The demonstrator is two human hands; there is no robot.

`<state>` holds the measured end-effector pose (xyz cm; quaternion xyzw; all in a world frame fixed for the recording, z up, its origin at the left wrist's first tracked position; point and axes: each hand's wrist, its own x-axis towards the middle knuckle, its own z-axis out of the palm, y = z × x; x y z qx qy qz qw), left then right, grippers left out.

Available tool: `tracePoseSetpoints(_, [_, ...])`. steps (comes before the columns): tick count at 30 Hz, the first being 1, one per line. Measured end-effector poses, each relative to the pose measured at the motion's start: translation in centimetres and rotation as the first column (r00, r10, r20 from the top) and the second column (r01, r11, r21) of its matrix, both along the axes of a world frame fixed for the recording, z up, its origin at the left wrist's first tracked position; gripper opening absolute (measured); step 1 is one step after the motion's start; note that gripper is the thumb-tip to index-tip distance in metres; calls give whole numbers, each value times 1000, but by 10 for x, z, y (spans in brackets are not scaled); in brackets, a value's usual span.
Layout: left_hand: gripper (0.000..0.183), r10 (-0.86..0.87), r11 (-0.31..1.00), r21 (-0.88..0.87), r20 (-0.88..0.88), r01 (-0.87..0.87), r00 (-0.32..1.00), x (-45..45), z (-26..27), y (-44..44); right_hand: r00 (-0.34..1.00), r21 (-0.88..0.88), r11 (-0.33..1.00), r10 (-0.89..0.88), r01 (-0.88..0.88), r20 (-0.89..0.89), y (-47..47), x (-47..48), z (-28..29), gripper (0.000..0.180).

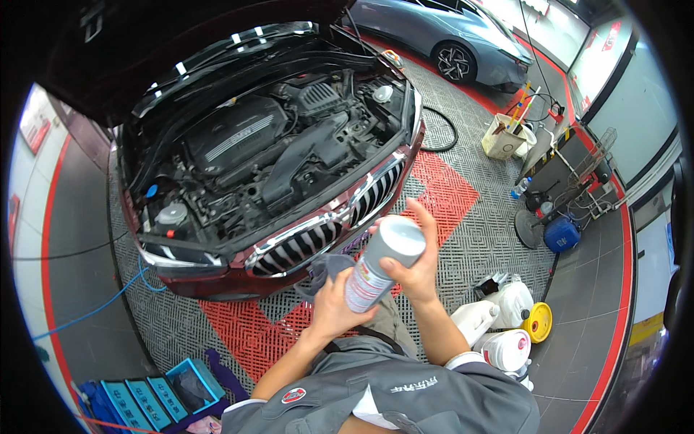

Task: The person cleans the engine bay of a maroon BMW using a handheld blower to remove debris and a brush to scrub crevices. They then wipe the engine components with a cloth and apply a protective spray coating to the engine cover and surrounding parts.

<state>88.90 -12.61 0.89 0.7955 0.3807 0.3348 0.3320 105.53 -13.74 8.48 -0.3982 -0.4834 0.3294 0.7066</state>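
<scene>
A grey-capped aerosol can [371, 282] is held tilted between both hands in front of the car's grille. My left hand [336, 304] grips its lower body and also has a dark grey cloth [328, 271] beside its fingers. Around the grey cap [402, 238] at the upper end are the fingers of my right hand [420, 266]. Beyond the hands stands a dark red car with its hood raised; the black engine cover [238, 133] and the chrome-edged grille [298, 248] show.
Blue bins [198, 380] with cloths lie at lower left. White jugs [512, 304] and a yellow-lidded bucket [537, 323] stand at right. Farther off are a beige bucket [500, 138], a blue container [562, 234], a black hose [452, 130] and a grey-blue car [423, 27]. A blue hose [103, 309] runs left.
</scene>
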Motion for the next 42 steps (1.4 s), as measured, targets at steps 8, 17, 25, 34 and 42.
tracePoseSetpoints(8, [80, -141, 949, -308, -215, 70, 966, 97, 32, 162, 866, -68, 976, 152, -209, -477, 174, 137, -28, 71])
tracePoseSetpoints(17, [78, -101, 875, -483, -207, -11, 973, 213, 59, 307, 711, -56, 925, 249, -376, -658, 353, 256, -46, 66])
tracePoseSetpoints(25, [79, 13, 697, -686, -276, -206, 961, 139, 68, 286, 760, 102, 946, -180, 308, -625, 507, 427, -19, 46])
tracePoseSetpoints(34, [91, 690, 632, -447, -48, -633, 722, 44, 47, 165, 862, -391, 768, 441, -507, -250, 418, 138, -134, 45])
tracePoseSetpoints(42, [117, 650, 747, -503, 410, -435, 640, -26, 33, 9, 321, 2, 341, 887, -940, -333, 238, -106, -82, 76])
